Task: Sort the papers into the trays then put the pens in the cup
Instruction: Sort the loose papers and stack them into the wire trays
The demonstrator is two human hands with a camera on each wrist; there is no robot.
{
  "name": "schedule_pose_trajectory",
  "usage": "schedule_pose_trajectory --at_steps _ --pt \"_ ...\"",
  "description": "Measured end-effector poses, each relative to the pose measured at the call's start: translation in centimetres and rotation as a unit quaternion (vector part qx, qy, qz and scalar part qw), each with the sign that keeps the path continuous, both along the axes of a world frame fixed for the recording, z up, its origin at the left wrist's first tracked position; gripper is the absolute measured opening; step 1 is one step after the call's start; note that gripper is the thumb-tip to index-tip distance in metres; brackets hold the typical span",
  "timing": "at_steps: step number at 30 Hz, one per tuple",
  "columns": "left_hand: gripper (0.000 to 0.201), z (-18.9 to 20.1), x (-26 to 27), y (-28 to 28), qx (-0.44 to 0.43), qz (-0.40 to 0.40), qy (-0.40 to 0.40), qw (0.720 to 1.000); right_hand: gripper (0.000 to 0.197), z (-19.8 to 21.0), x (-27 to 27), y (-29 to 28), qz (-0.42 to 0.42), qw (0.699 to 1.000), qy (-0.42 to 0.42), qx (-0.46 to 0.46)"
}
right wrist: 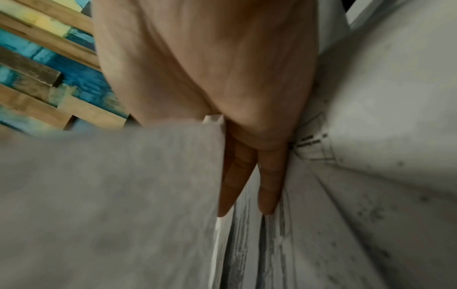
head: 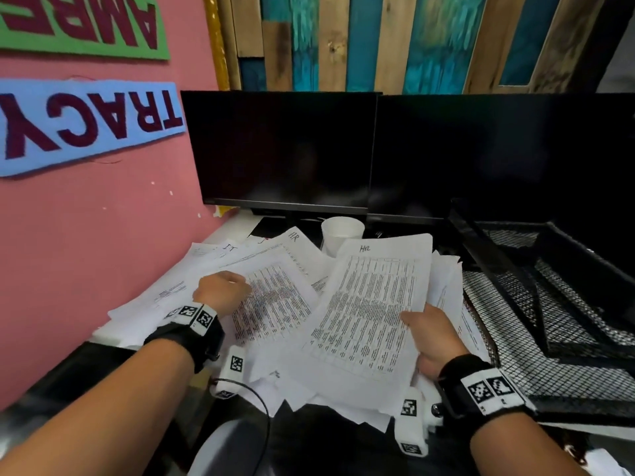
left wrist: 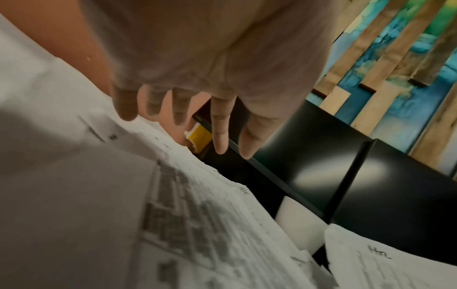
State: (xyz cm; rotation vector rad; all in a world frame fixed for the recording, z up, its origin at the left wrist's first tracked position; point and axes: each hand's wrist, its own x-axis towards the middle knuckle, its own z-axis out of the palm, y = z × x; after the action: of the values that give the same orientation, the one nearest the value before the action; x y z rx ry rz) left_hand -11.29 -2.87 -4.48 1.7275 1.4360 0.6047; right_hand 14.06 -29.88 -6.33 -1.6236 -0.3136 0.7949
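Printed papers lie fanned over the desk, some marked "HR" or "IT" at the top. My right hand pinches the lower right edge of one sheet marked "HR", thumb on top and fingers straight underneath, lifting it off the pile. My left hand hovers just over the left papers with its fingers straight, holding nothing. A white cup stands behind the pile. Black mesh trays sit at the right. No pen shows in any view.
Two dark monitors stand close behind the cup. A pink wall borders the desk on the left. The trays' raised upper tier reaches in from the right. A black cable runs by the desk's front edge.
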Motion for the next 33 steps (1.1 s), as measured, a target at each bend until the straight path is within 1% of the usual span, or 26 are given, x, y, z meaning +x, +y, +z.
schedule_pose_trajectory --at_steps 2,4,5,6,8,10,11,12,13,16,19,21,23,26,27,29,31,33 --pt "0.012 -0.7 -0.8 0.1 -0.009 -0.005 0.035 0.999 0.026 -0.4 0.0 0.2 0.009 1.000 -0.019 -0.016" --pt "0.022 -1.2 -1.2 0.2 -0.032 -0.012 0.033 0.999 0.015 -0.8 0.0 0.4 0.000 0.999 -0.038 -0.006" --pt "0.028 -1.1 -1.3 0.0 -0.036 -0.013 0.028 0.999 0.014 -0.7 -0.2 0.5 -0.005 0.999 -0.044 -0.007" --pt "0.036 -1.2 -1.3 0.0 -0.039 -0.009 0.020 0.999 0.019 -0.4 -0.4 0.6 -0.009 0.999 -0.043 -0.009" --pt "0.056 -1.5 -1.0 -0.1 -0.029 0.010 -0.030 0.999 0.021 0.1 -0.6 0.5 -0.009 1.000 -0.015 -0.012" --pt "0.078 -1.6 -0.7 -0.4 -0.009 0.043 -0.114 0.993 0.022 0.6 -0.8 0.2 -0.011 1.000 0.003 -0.013" --pt "0.083 -1.5 -0.6 -0.8 -0.004 0.055 -0.141 0.988 0.022 0.9 -0.9 0.1 -0.013 1.000 0.005 -0.011" --pt "0.084 -1.7 -0.5 -0.8 -0.009 0.061 -0.156 0.986 0.022 1.0 -1.0 0.0 -0.014 1.000 0.006 -0.009" --pt "0.080 -1.8 -0.5 -0.8 -0.016 0.060 -0.163 0.985 0.021 1.1 -1.2 -0.1 -0.014 1.000 0.010 -0.004" --pt "0.045 -2.3 -1.0 -0.2 -0.038 0.055 -0.191 0.979 0.024 1.0 -1.4 -0.1 -0.011 1.000 0.017 0.017" --pt "0.026 -2.1 -1.2 -0.3 -0.018 0.043 -0.186 0.982 0.025 1.1 -1.5 -0.3 -0.007 0.999 0.021 0.027" --pt "0.024 -1.6 -1.3 -0.8 0.002 0.036 -0.170 0.985 0.026 1.2 -1.6 -0.4 -0.005 0.999 0.023 0.029" --pt "0.029 -0.7 -1.7 -1.1 0.028 0.033 -0.164 0.985 0.026 1.5 -1.6 -0.5 -0.007 0.999 0.023 0.026" --pt "0.030 2.1 -2.4 -1.7 0.107 -0.002 -0.156 0.982 0.030 2.0 -1.5 -0.9 -0.014 0.999 0.023 0.019" --pt "0.028 3.4 -2.6 -2.0 0.128 -0.018 -0.171 0.977 0.034 2.2 -1.4 -1.1 -0.014 0.999 0.024 0.017" --pt "0.023 6.2 -2.8 -2.7 0.147 -0.043 -0.239 0.959 0.038 2.5 -1.4 -1.4 -0.018 0.999 0.028 0.014" --pt "0.016 9.1 -3.2 -3.2 0.170 -0.039 -0.294 0.940 0.040 2.8 -1.5 -1.6 -0.022 0.999 0.039 0.024" --pt "0.018 10.8 -3.5 -2.9 0.165 -0.022 -0.350 0.922 0.039 3.1 -1.5 -1.6 -0.026 0.998 0.050 0.033"
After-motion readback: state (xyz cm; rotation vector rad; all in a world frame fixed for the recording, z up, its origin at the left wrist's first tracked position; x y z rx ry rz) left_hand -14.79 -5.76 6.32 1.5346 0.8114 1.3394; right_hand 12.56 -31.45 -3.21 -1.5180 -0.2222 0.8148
